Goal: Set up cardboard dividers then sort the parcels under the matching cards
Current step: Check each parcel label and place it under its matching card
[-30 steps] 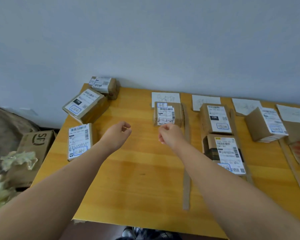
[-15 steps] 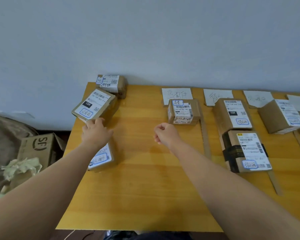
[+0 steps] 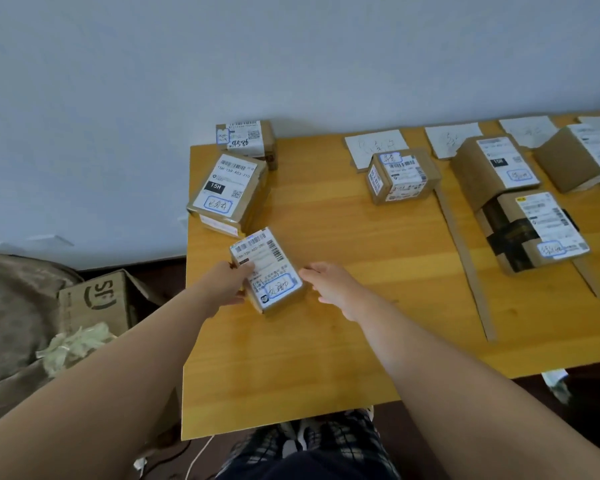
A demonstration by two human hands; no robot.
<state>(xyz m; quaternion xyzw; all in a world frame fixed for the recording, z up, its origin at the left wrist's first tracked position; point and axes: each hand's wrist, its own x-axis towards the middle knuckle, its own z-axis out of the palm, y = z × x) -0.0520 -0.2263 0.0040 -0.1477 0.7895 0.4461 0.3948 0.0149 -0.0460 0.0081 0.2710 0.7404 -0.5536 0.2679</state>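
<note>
Left hand (image 3: 226, 285): fingers (image 3: 244, 269) curled round the near-left edge of a small labelled parcel (image 3: 269, 271), thumb on its top face. The grip was firm. The parcel sat tilted, label up, a blue-ringed handwritten mark at its near end; whether its base touched the table (image 3: 309, 358) could not be told.

Right hand (image 3: 331, 285): fingers (image 3: 309, 271) straight and relaxed, holding nothing, tips just beside the parcel's right edge. Contact could not be made out.

Beyond the left fingers, near the table's left edge, lay a 15H parcel (image 3: 227, 188) stacked on another. Farther on, at the far corner against the wall, stood a corner parcel (image 3: 245, 138) with handwritten digits on its label.

Beyond and right of the right fingers, well apart, the first card (image 3: 374, 147) lay by the wall, with a squat parcel (image 3: 400, 176) just in front of it. Right of that ran a cardboard divider strip (image 3: 465, 258), from the squat parcel toward the near edge. Past the strip were a second card (image 3: 452, 138), a tall parcel (image 3: 496, 168) below it, and a black-taped parcel (image 3: 534, 230) touching the tall one on the near side. A second strip (image 3: 589, 278) lay right of these. Farther right were a third card (image 3: 527, 129) and a tilted parcel (image 3: 575, 157).

Left of the left fingers, off the table and on the floor, were an SF carton (image 3: 94, 299) and crumpled paper (image 3: 73, 344).
</note>
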